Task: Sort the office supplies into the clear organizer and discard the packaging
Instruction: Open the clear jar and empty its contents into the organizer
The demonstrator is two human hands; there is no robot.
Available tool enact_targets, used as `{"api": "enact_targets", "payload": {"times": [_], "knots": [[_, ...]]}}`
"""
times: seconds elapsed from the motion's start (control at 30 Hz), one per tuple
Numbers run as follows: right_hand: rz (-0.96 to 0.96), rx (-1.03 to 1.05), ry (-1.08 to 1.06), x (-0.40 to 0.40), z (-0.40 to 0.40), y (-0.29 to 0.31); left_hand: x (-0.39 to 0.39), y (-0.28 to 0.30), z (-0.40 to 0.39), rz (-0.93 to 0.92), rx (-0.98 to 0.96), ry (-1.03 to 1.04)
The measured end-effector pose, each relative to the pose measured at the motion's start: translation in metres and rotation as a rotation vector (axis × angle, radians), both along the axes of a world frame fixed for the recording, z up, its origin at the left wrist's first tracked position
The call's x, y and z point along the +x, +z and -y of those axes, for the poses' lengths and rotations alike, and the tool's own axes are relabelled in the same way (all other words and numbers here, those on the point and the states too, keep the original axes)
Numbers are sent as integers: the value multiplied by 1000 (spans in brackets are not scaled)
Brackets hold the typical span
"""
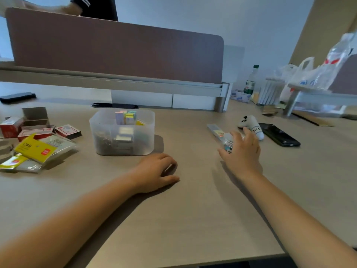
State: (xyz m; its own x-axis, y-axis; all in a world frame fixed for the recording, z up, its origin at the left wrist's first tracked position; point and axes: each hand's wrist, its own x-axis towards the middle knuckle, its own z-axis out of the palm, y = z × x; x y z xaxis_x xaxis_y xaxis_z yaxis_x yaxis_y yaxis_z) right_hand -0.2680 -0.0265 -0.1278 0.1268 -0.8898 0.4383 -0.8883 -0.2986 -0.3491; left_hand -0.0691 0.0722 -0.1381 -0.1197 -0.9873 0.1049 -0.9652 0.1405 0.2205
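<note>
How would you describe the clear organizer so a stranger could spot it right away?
On the tan desk, look just ahead of the left hand. The clear organizer is the frosted rounded tub holding pastel sticky notes; the packaging beside it is flat and red or yellow.

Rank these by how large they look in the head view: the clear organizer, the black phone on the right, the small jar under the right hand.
1. clear organizer
2. black phone
3. small jar, partly hidden by the right hand, so its full size is unsure.

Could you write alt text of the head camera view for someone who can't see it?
A right hand closes on a small clear jar on a desk, while the left hand rests flat near a clear organizer. Empty packaging lies left.
</note>
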Motion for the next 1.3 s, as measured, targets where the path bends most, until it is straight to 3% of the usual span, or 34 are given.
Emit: {"api": "enact_targets", "payload": {"times": [0.17,0.37,0.53,0.77,1.03,1.3], "knots": [[173,136,-19,-8,16,-9,-2,-2,8,22,-22,-13],[468,106,104,-6,12,-7,-2,-2,8,-30,-13,-2],[604,185,378,15,-14,7,-6,1,1,-332,-42,71],[669,343,640,56,-45,16,-2,9,-6,-763,-101,112],[774,492,707,78,-50,20,17,10,-13,-837,-190,159],[698,526,805,106,-54,26,33,9,-27,-880,-139,124]]}}
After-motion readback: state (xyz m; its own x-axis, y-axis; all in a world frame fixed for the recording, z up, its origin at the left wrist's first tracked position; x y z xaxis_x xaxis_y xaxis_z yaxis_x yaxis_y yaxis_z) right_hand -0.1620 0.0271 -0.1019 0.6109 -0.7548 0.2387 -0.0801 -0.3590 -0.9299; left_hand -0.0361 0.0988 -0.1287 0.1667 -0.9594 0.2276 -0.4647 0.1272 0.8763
